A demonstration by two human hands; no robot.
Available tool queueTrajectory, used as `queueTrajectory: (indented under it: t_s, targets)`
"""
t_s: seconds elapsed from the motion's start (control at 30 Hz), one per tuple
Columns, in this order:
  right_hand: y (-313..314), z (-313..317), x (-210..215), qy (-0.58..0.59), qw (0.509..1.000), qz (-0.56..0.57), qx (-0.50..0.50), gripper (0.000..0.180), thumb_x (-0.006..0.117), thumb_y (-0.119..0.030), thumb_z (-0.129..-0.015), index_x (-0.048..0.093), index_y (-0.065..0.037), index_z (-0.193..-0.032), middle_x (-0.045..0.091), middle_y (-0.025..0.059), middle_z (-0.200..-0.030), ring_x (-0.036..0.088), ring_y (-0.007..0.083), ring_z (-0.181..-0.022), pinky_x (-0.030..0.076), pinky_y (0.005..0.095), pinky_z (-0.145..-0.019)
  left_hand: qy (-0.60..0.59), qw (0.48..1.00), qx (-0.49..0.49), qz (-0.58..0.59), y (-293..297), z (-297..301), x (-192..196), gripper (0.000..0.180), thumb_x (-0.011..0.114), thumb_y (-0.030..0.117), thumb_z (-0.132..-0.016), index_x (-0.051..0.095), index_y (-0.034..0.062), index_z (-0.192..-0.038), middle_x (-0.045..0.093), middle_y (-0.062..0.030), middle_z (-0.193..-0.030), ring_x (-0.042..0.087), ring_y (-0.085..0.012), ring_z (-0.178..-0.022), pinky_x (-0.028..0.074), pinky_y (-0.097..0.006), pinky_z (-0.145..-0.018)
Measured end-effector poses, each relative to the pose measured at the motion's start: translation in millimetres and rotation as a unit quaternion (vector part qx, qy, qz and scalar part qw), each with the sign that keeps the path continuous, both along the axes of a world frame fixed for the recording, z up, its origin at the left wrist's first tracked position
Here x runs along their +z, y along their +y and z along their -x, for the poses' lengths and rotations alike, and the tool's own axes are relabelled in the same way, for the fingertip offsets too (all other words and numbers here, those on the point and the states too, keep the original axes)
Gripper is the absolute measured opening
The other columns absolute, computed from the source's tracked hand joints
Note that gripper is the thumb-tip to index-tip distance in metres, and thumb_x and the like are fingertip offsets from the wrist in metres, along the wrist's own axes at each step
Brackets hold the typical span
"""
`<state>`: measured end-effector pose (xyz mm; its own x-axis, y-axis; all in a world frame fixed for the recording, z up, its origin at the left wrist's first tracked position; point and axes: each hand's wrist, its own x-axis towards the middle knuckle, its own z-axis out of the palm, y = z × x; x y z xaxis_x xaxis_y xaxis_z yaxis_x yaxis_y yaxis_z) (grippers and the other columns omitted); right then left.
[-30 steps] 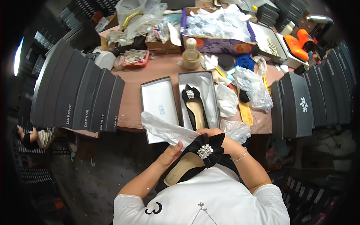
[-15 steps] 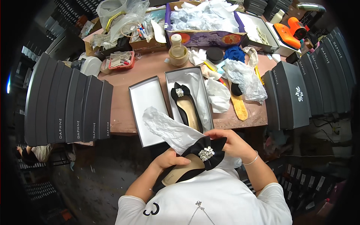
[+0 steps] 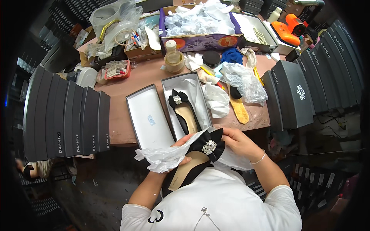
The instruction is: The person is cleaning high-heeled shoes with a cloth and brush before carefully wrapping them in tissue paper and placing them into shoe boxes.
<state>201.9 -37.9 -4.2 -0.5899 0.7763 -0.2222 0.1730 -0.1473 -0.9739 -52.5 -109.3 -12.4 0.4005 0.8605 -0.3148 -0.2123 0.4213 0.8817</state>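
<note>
Head view: shoebox point(image 3: 200, 89) beyond held shoe point(image 3: 194, 159)

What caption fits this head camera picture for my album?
Both hands, left hand and right hand, hold a black shoe with tissue.

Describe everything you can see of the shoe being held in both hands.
The shoe is a black pointed flat with a tan insole and a black bow set with a sparkling stone cluster at the toe. It lies tilted, toe up and to the right. The left hand grips its side through white tissue; the right hand holds the bow end.
</note>
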Motion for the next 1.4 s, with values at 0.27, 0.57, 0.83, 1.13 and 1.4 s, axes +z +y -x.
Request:
queueTrajectory:
  t_s: [0.27, 0.57, 0.83, 1.13, 1.4]
  targets:
    - [4, 2, 17, 0.016, 0.999, 0.045, -0.001, 0.029, 0.041, -0.001, -0.093, 0.057, 0.003, -0.117, 0.064, 0.0033, -0.1, 0.055, 0.0092, -0.093, 0.045, 0.0254, -0.086, 0.017, 0.976, -0.115, 0.185, 16, 7, -3, 0.072, 0.071, 0.019, -0.081, 0.037, 0.0025, -0.142, 0.046, -0.0115, -0.137, 0.038, -0.0181, -0.13, 0.028, -0.032, -0.11]
    - [-3, -19, 20, -0.021, 0.999, 0.036, 0.0, 0.033, 0.043, -0.003, -0.095, 0.053, 0.001, -0.126, 0.063, 0.0055, -0.109, 0.055, 0.0095, -0.099, 0.044, 0.0258, -0.09, -0.088, 0.987, -0.105, 0.081, 27, -8, -13, 0.072, 0.069, 0.011, -0.077, 0.037, 0.001, -0.142, 0.05, -0.0105, -0.132, 0.048, -0.0176, -0.121, 0.039, -0.03, -0.102]
    - [8, 7, 61, -0.132, 0.91, -0.385, 0.08, 0.019, 0.072, -0.014, -0.08, 0.065, -0.003, -0.094, 0.063, 0.0104, -0.094, 0.058, 0.0306, -0.089, 0.048, 0.0381, -0.079, -0.015, 0.996, -0.037, 0.075, 16, -6, 2, 0.068, 0.072, 0.006, -0.074, 0.045, -0.0025, -0.136, 0.052, -0.0123, -0.131, 0.051, -0.0202, -0.118, 0.042, -0.032, -0.1]
    - [-4, 19, 48, -0.122, 0.948, -0.289, 0.057, 0.033, 0.079, -0.015, -0.074, 0.065, -0.003, -0.101, 0.061, 0.0116, -0.096, 0.058, 0.0295, -0.093, 0.047, 0.037, -0.082, 0.009, 0.954, -0.156, -0.257, 23, -1, -31, 0.077, 0.066, 0.036, -0.087, 0.031, -0.0015, -0.145, 0.039, -0.0149, -0.146, 0.034, -0.0217, -0.136, 0.023, -0.034, -0.114]
    - [41, 50, 26, -0.064, 0.942, -0.28, 0.172, 0.02, 0.066, -0.008, -0.08, 0.065, 0.0, -0.098, 0.062, 0.0158, -0.09, 0.061, 0.0341, -0.086, 0.048, 0.0382, -0.077, 0.167, 0.958, -0.068, -0.224, 7, -6, -44, 0.068, 0.069, 0.022, -0.077, 0.043, -0.0009, -0.135, 0.052, -0.0109, -0.128, 0.049, -0.0212, -0.117, 0.038, -0.033, -0.1]
